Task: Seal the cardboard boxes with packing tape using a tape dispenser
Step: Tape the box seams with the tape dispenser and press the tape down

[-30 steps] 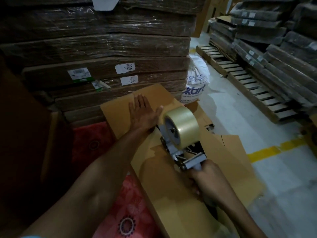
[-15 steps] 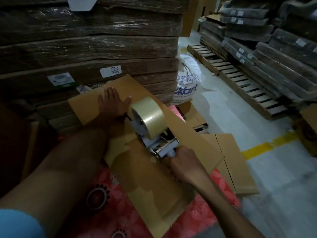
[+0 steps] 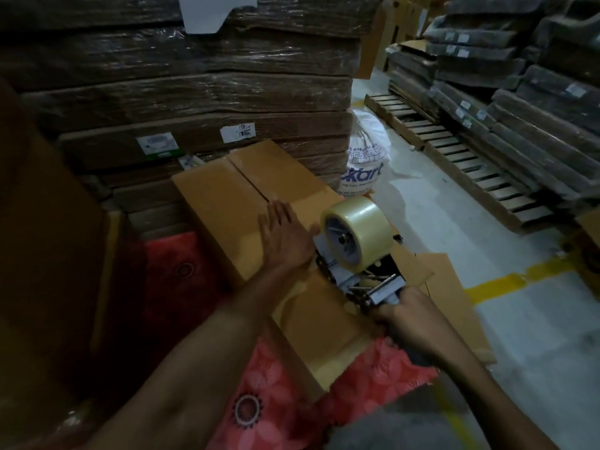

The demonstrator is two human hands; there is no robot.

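A tan cardboard box (image 3: 227, 203) lies in front of me on a red floral mat, its two top flaps meeting in a seam that runs away from me. My left hand (image 3: 285, 238) presses flat on the box top beside the seam, fingers straight. My right hand (image 3: 412, 323) grips the handle of a grey tape dispenser (image 3: 367, 280) that sits on the box just right of my left hand. A large roll of clear packing tape (image 3: 358, 233) sits on the dispenser.
Shrink-wrapped stacks of flat cardboard (image 3: 194, 92) rise right behind the box. Flat cardboard sheets (image 3: 448, 287) lie on the floor to the right. A white printed sack (image 3: 367, 164), wooden pallets (image 3: 461, 151) and a yellow floor line (image 3: 506, 280) are beyond.
The dispenser and my right hand have drawn back toward me along the seam. My left hand stays flat on the box. The camera has shifted, showing more of the far flaps.
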